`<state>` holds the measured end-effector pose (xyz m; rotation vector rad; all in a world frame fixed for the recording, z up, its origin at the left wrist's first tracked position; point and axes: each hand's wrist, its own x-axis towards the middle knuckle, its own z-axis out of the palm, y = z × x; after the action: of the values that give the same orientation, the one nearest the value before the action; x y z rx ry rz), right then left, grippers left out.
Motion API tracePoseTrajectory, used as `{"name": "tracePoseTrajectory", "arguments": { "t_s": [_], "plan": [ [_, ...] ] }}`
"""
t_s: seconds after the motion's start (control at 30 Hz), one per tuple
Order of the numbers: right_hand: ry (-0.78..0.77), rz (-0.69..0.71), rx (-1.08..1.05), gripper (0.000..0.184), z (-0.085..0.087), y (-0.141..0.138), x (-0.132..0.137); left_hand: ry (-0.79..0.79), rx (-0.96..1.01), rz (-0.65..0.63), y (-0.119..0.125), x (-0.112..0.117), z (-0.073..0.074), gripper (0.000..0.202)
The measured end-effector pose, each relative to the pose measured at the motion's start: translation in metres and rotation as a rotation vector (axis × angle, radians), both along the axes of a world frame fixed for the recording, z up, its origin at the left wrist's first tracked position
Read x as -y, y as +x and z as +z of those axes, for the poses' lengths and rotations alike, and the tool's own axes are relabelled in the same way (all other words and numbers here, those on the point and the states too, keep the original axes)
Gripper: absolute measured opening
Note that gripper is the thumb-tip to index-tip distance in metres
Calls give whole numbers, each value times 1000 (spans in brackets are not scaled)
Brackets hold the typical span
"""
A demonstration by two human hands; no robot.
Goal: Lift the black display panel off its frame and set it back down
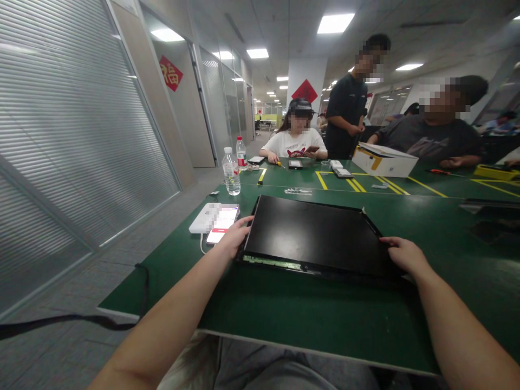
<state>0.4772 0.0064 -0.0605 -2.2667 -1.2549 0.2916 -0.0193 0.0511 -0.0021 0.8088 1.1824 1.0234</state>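
Note:
A flat black display panel (312, 235) lies on the green table (292, 314) in front of me, with a thin circuit strip showing along its near edge. My left hand (235, 236) grips the panel's left edge, fingers curled over it. On the opposite side, my right hand (404, 254) holds the near right corner, fingers closed on the rim.
A phone (222, 223) and a white power bank (202, 219) lie left of the panel. Two water bottles (231, 172) stand behind them. Across the table sit and stand other people, with a white box (384, 160), small devices and tools. The table's near edge is close to my lap.

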Motion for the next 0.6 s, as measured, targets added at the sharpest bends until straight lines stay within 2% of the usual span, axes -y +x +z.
{"name": "tracePoseTrajectory", "arguments": {
  "t_s": [0.33,0.6],
  "plan": [
    [-38,4,0,53,4,-3,0,88,12,-46,4,5,2,39],
    [-43,8,7,51,3,1,-2,99,9,-50,4,4,4,47]
  ]
}}
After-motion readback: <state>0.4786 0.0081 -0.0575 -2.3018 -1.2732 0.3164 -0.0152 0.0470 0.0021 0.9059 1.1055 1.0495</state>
